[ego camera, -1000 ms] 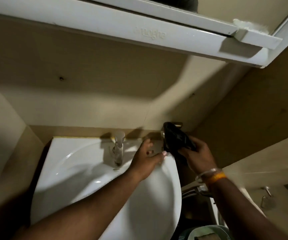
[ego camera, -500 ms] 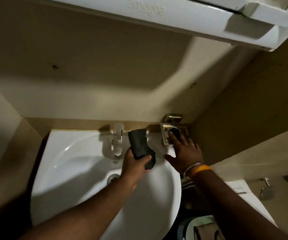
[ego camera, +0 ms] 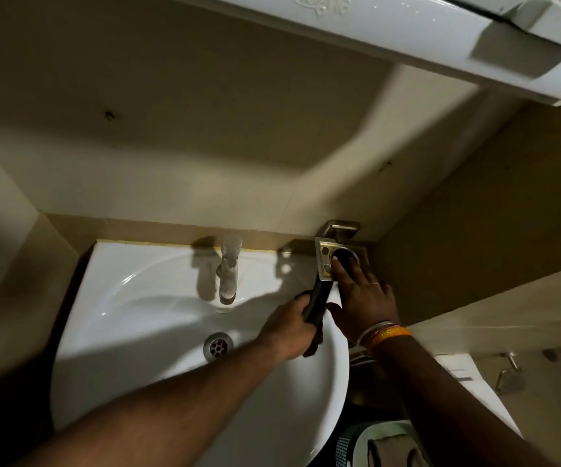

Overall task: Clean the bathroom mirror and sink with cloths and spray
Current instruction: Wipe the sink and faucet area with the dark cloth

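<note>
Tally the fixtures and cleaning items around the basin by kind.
Sink: 1
Tap: 1
Drain: 1
Metal holder: 1
Dark cloth, in the left hand: 1
Total: 5

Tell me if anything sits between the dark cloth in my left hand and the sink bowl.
Nothing visible does. The left hand grips the dark cloth right over the white sink by its right rim. The faucet stands off to the left, and the right hand rests on the metal holder.
</note>
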